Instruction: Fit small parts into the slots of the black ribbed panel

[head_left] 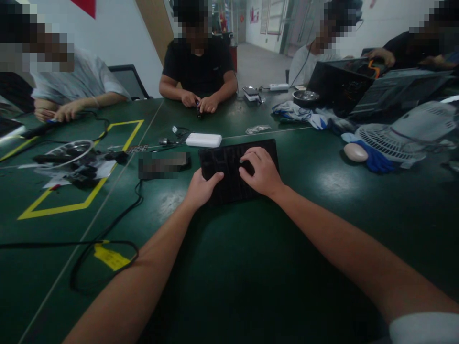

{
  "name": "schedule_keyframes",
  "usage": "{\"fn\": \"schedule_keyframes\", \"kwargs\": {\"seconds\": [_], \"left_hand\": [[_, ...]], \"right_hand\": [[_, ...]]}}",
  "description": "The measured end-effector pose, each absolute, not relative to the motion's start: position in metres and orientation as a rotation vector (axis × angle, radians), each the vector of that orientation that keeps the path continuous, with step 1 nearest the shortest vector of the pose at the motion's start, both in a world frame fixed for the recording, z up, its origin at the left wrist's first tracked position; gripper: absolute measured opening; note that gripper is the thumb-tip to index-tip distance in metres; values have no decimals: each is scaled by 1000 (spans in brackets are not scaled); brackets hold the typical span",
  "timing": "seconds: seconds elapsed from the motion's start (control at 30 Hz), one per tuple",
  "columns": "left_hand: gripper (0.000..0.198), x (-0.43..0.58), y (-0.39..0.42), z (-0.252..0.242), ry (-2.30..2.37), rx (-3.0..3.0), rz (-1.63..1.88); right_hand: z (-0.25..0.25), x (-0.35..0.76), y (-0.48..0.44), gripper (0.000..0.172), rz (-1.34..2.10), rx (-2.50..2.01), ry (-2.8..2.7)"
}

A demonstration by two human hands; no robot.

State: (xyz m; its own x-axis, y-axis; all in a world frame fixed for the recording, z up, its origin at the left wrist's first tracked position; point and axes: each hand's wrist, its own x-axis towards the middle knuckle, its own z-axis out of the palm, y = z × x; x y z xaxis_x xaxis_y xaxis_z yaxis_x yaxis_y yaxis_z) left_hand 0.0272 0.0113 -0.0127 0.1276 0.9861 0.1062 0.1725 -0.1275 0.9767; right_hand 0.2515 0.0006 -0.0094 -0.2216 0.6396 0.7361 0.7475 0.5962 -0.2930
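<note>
Head: hands (201, 188) (261, 173) on keyboard (222, 165)

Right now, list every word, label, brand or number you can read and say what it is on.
No text here can be read.
The yellow tag on the cable: print too blurred.
The black keyboard: no legible key marks.
The white box: no print visible.
The posters at the back: too small.

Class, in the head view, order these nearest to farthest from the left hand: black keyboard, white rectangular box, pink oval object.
1. Black keyboard, touched by the left hand.
2. White rectangular box, beyond it.
3. Pink oval object, far right.
</note>
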Motion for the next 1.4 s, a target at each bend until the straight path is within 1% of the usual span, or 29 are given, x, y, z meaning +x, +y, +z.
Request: {"fn": "schedule_keyframes", "kwargs": {"seconds": [0.33, 0.57, 1.07, 1.4], "left_hand": [[46, 26, 14, -14, 1218, 1513, 1128], [45, 26, 14, -15, 1228, 1523, 1120], [49, 25, 15, -17, 1191, 1544, 1113], [47, 26, 13, -15, 1189, 1519, 1124]], "right_hand": [[-8, 250, -1, 20, -231, -1104, -1955], [-10, 251, 1, 22, -187, -1120, -1955], [-10, 251, 0, 16, -183, -1095, -1942], [-10, 251, 1, 11, -187, -1066, -1925]]}}
